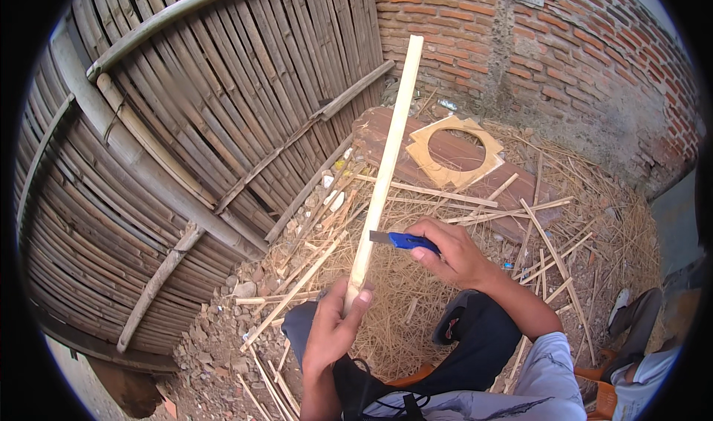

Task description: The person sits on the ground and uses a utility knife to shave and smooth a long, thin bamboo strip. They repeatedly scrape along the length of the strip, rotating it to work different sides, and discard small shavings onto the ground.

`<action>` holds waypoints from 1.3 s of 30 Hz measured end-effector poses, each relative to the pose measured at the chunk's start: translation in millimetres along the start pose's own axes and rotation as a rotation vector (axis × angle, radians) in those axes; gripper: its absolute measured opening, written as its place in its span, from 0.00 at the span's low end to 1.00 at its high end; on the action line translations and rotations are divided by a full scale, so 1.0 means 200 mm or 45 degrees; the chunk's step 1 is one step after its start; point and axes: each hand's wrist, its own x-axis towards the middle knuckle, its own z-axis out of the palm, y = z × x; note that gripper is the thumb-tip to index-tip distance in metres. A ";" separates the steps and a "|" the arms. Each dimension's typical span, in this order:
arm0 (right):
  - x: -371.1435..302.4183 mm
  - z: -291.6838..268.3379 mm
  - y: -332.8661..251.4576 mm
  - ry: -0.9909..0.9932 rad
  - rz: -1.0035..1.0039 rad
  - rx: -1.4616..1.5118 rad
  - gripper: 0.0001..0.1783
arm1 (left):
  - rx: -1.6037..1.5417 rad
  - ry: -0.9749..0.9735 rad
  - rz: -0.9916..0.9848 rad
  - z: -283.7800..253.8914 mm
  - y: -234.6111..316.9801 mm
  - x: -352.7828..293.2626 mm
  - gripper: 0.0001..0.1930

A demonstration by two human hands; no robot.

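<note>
My left hand [338, 324] is wrapped round the lower end of a long pale wooden strip [392, 150], which points up and slightly to the right. In my right hand [457, 256] is a utility knife [413, 243] with a blue handle. Its grey blade [379, 236] reaches left to the strip, touching or just over its right edge, a short way above my left hand. My right thumb lies along the handle. The part of the strip inside my left palm is hidden by the fingers.
Several loose wooden strips [568, 277] lie among straw [401, 287] and rubble. Beyond them a brown board [371, 135] bears a flat tan piece with a round hole [425, 170]. A bamboo wall [245, 86] rises at left, a brick wall [460, 42] behind. Another person [639, 332] sits at right.
</note>
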 end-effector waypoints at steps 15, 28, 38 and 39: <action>-0.04 0.10 -0.08 0.271 -0.321 -0.562 0.23 | 0.105 0.258 0.226 0.11 0.08 0.01 0.13; -0.01 0.04 -0.01 0.328 -0.227 -0.556 0.20 | 0.248 0.255 0.102 0.13 0.06 -0.01 0.15; 0.09 -0.19 0.25 0.726 0.031 -0.614 0.20 | 0.361 0.101 0.024 0.07 -0.11 -0.13 0.20; 0.09 -0.21 0.30 0.770 0.026 -0.639 0.20 | 0.371 0.077 0.000 0.06 -0.11 -0.14 0.20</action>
